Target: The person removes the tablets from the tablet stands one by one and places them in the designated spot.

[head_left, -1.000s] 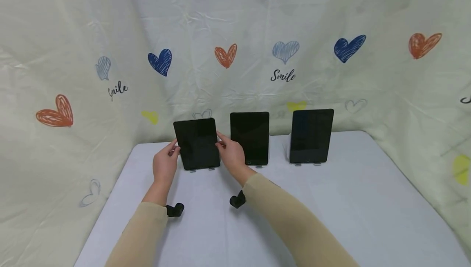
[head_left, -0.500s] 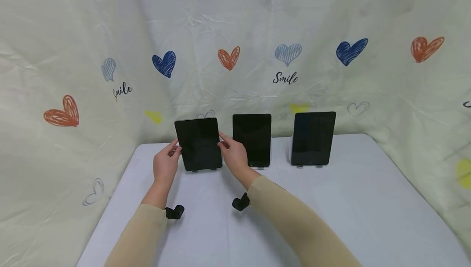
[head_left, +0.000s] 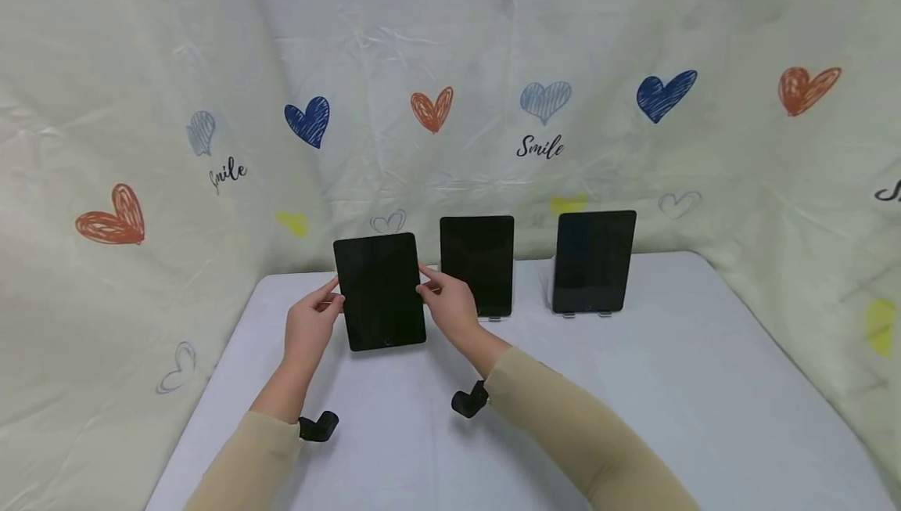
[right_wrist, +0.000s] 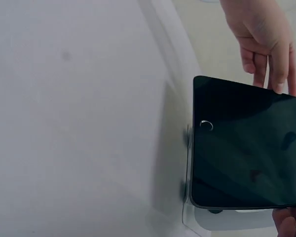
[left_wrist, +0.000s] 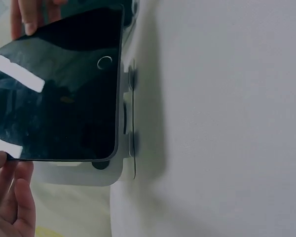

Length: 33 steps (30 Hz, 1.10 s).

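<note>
Between my two hands a black-screened tablet [head_left: 382, 292] is held upright by its side edges, slightly tilted. My left hand [head_left: 310, 325] pinches its left edge with thumb and fingers, and my right hand [head_left: 452, 306] pinches the right edge. Both wrist views show the tablet's lower edge lifted off the ledge of a pale stand [left_wrist: 84, 175] with small front hooks. The round home button [left_wrist: 104, 62] faces me. Part of the stand is hidden behind the tablet.
Two more black tablets lean on stands at the back: a middle tablet [head_left: 479, 264] close beside my right hand, and a right tablet [head_left: 594, 260] farther off. All are on a white-covered table [head_left: 633, 401] before a heart-printed curtain [head_left: 486, 41].
The held tablet has come off its stand's hooks, toward me and a little lower in the view. Both hands moved back with it. The other two tablets stay on their stands.
</note>
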{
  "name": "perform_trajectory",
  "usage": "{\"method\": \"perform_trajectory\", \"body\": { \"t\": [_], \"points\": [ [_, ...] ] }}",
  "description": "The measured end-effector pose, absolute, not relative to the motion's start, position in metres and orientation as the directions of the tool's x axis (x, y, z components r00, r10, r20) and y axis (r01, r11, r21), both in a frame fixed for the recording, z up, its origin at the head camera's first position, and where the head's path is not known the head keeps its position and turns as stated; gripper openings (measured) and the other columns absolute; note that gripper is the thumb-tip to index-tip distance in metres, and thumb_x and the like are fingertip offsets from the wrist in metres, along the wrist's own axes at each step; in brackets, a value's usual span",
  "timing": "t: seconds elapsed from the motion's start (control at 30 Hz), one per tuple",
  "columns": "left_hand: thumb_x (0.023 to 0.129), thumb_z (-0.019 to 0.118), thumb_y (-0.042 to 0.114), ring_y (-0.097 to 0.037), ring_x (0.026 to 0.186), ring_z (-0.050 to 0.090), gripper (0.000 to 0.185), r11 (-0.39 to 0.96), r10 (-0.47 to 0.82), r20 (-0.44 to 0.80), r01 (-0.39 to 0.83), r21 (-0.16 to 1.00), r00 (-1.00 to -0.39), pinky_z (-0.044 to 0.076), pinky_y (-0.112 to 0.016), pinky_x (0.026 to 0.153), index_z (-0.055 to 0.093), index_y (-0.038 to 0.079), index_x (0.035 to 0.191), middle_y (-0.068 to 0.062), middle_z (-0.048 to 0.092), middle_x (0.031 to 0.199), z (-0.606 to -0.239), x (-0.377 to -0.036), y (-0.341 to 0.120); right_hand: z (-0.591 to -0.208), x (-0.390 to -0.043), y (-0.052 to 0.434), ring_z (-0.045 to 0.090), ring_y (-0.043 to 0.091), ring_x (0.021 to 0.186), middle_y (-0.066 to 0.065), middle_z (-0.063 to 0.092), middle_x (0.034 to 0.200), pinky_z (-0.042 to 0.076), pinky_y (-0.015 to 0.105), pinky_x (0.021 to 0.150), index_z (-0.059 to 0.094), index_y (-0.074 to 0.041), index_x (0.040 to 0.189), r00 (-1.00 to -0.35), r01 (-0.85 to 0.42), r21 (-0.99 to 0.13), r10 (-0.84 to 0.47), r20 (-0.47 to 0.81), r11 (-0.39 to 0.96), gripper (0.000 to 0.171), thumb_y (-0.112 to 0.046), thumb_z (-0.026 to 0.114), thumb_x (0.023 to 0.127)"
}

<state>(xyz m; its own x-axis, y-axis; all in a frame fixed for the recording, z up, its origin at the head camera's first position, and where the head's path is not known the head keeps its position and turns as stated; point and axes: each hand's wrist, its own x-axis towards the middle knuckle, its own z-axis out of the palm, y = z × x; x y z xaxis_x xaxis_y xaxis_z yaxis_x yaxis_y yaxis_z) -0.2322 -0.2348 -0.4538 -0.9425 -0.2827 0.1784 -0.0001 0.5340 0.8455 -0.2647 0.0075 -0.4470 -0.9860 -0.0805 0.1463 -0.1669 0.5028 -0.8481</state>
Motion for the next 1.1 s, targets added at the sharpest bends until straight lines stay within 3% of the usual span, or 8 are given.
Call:
{"method": "perform_trajectory", "body": {
  "t": [0.13,0.43,0.6,0.83,1.1],
  "points": [
    [0.099,0.063,0.022,-0.021,0.093,0.068,0.040,0.523,-0.254,0.114,-0.037,0.852,-0.961,0.050,-0.017,0.071,0.060,0.023,0.139,-0.009,0.070,0.107,-0.456,-0.225,-0.237,-0.450,-0.259,0.011,0.065,0.012,0.083,-0.003,0.070,0.100,0.054,0.028,0.069,0.057,-0.030,0.141,-0.991,-0.124,-0.863,-0.100,0.086,0.490,0.045,-0.025,0.065,0.098],
    [0.100,0.060,0.024,-0.029,0.097,0.065,0.043,0.495,-0.214,-0.005,-0.113,0.861,-0.977,0.051,-0.023,0.073,0.056,0.020,0.143,-0.011,0.067,0.111,-0.457,-0.207,-0.239,-0.455,-0.246,0.015,0.070,0.033,0.087,0.001,0.070,0.091,0.055,0.030,0.067,0.060,-0.020,0.139,-0.987,-0.029,-0.924,-0.155,-0.033,0.382,0.044,-0.016,0.066,0.096],
    [0.100,0.060,0.021,-0.029,0.092,0.065,0.043,0.507,-0.185,-0.045,-0.134,0.852,-0.982,0.051,-0.025,0.068,0.057,0.015,0.141,-0.011,0.068,0.105,-0.465,-0.199,-0.244,-0.464,-0.237,0.014,0.070,0.031,0.083,0.001,0.069,0.086,0.054,0.029,0.064,0.060,-0.018,0.139,-0.982,0.015,-0.922,-0.168,-0.087,0.387,0.046,-0.014,0.068,0.094],
    [0.099,0.061,0.017,-0.018,0.083,0.064,0.042,0.517,-0.142,-0.091,-0.152,0.843,-0.986,0.053,-0.031,0.068,0.058,0.011,0.140,-0.006,0.069,0.096,-0.472,-0.186,-0.247,-0.475,-0.225,0.015,0.067,0.021,0.069,-0.001,0.067,0.080,0.053,0.028,0.059,0.059,-0.013,0.140,-0.973,0.014,-0.901,-0.202,-0.112,0.433,0.049,-0.011,0.071,0.092],
    [0.098,0.062,0.013,-0.023,0.080,0.064,0.042,0.502,-0.106,-0.151,-0.184,0.845,-0.983,0.052,-0.029,0.066,0.058,0.006,0.139,-0.005,0.069,0.090,-0.475,-0.178,-0.250,-0.481,-0.214,0.015,0.064,0.019,0.063,-0.003,0.065,0.077,0.052,0.029,0.057,0.054,-0.012,0.144,-0.960,0.017,-0.876,-0.237,-0.149,0.482,0.056,-0.009,0.071,0.091]
  ]
}}
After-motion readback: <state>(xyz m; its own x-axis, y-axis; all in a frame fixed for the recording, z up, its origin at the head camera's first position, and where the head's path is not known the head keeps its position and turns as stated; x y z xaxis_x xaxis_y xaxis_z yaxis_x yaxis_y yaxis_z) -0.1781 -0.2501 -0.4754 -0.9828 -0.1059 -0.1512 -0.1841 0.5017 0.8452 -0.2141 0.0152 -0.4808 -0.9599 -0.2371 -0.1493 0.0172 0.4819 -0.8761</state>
